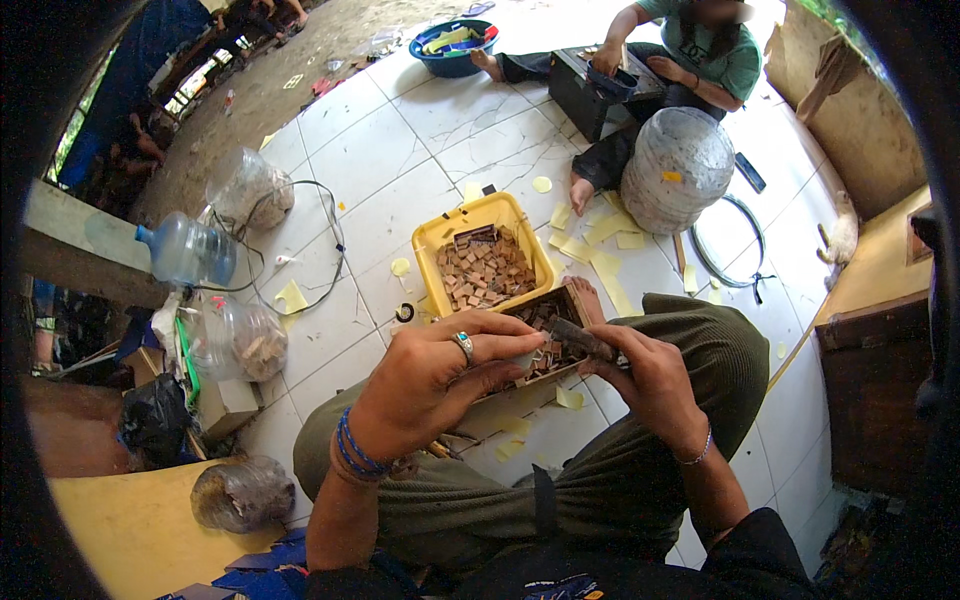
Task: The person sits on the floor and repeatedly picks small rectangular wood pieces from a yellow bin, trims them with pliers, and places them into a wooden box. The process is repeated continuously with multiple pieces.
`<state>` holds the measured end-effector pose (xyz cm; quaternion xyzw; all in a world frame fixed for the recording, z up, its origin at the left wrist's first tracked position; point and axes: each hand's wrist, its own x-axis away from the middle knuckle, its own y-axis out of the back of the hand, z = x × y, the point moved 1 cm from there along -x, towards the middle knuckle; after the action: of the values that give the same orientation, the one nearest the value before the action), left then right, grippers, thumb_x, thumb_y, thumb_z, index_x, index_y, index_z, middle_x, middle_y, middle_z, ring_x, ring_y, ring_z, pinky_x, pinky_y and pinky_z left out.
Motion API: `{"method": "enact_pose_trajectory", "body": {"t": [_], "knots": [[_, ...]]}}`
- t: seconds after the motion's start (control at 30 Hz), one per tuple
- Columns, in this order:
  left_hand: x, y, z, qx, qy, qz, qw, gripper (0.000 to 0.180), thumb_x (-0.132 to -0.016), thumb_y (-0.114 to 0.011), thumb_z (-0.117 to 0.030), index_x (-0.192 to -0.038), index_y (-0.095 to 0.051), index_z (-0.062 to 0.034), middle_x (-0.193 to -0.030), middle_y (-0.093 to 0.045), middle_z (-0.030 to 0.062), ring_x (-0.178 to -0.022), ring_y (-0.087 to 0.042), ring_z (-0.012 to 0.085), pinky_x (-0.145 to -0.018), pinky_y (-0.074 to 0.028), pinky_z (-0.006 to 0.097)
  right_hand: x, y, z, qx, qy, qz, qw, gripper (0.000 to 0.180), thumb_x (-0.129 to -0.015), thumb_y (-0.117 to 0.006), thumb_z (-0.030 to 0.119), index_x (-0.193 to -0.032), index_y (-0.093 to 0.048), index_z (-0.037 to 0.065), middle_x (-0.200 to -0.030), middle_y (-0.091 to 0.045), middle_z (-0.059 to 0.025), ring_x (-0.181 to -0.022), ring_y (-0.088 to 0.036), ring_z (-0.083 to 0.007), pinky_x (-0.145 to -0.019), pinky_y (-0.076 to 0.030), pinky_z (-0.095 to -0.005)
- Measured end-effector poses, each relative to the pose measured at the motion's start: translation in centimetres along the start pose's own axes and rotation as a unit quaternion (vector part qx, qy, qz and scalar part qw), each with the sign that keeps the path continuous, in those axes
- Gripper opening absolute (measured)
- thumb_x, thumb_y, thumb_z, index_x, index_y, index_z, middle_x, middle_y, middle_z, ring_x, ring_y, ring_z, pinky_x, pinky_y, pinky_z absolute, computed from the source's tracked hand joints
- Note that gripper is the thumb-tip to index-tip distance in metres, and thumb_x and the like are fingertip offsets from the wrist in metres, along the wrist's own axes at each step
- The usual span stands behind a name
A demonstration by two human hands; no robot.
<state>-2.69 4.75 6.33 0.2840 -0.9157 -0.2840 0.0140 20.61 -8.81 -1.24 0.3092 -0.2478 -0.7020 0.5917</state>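
Observation:
My left hand (425, 375) is closed, thumb and fingers pinched near their tips. A small pale edge shows between them, too little to name. My right hand (655, 385) grips a dark, worn, stubby block-like piece (583, 340), its end pointing toward my left fingertips. Both hands are held above a wooden box (545, 385) of small dark and brown pieces, which they partly hide. Just beyond it stands a yellow plastic tub (425, 255) filled with small flat brown tiles (487, 268).
Paper scraps (610, 275) lie on the white tiled floor. A large clear plastic container (678, 170) and coiled cable (740, 245) are at right. Plastic bottles (190, 250) stand left. Across from me, a person (715, 55) works at a black box (590, 100); a cat (840, 235) lies far right.

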Motion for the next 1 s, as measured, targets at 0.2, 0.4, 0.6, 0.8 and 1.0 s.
{"method": "enact_pose_trajectory", "body": {"t": [0.2,0.4,0.6,0.8,1.0], "knots": [[0.1,-0.1,0.2,-0.006,-0.012,-0.003,1.0,0.036,-0.088,-0.077,-0.001,-0.123,-0.077,-0.0106,-0.122,-0.074,0.0111,-0.11,-0.073,0.0275,-0.095,-0.059,0.036,0.0,-0.2,-0.1,0.006,-0.008,-0.013,1.0,0.037,-0.091,-0.079,0.024,-0.125,-0.068,0.013,-0.101,-0.075,-0.0121,-0.083,-0.074,-0.0326,-0.071,-0.058,-0.0415],[0.2,-0.2,0.2,-0.021,-0.012,-0.009,1.0,0.036,-0.088,-0.077,0.0,-0.123,-0.076,-0.0106,-0.121,-0.074,0.0112,-0.108,-0.074,0.0283,-0.093,-0.06,0.037,-0.1,-0.4,-0.3,0.021,0.012,-0.024,0.999,0.038,-0.09,-0.079,0.024,-0.126,-0.068,0.014,-0.1,-0.074,-0.0117,-0.081,-0.074,-0.0323,-0.069,-0.058,-0.0417],[0.0,-0.4,0.3,-0.028,-0.015,-0.014,0.999,0.036,-0.088,-0.077,0.0,-0.123,-0.076,-0.0101,-0.12,-0.074,0.0117,-0.108,-0.073,0.0288,-0.093,-0.06,0.037,0.0,-0.6,-0.4,0.039,0.014,-0.02,0.999,0.038,-0.09,-0.079,0.024,-0.126,-0.067,0.015,-0.098,-0.074,-0.0109,-0.08,-0.073,-0.0323,-0.068,-0.057,-0.0423],[0.1,-0.5,0.4,-0.026,-0.016,-0.015,0.999,0.037,-0.087,-0.077,0.002,-0.122,-0.076,-0.0094,-0.12,-0.074,0.0128,-0.11,-0.073,0.0294,-0.094,-0.059,0.037,0.0,-0.6,-0.2,0.057,0.011,-0.019,0.998,0.037,-0.09,-0.079,0.022,-0.124,-0.068,0.012,-0.1,-0.073,-0.0111,-0.082,-0.073,-0.0313,-0.07,-0.057,-0.041],[-0.4,-2.2,0.0,0.151,0.076,-0.092,0.981,0.047,-0.091,-0.078,0.001,-0.136,-0.065,-0.004,-0.122,-0.071,0.0128,-0.106,-0.071,0.0205,-0.094,-0.057,0.033,0.0,-0.8,0.3,0.095,0.018,-0.079,0.992,0.035,-0.09,-0.08,0.016,-0.121,-0.067,0.006,-0.098,-0.071,-0.0118,-0.085,-0.072,-0.0298,-0.073,-0.056,-0.0408]]}}
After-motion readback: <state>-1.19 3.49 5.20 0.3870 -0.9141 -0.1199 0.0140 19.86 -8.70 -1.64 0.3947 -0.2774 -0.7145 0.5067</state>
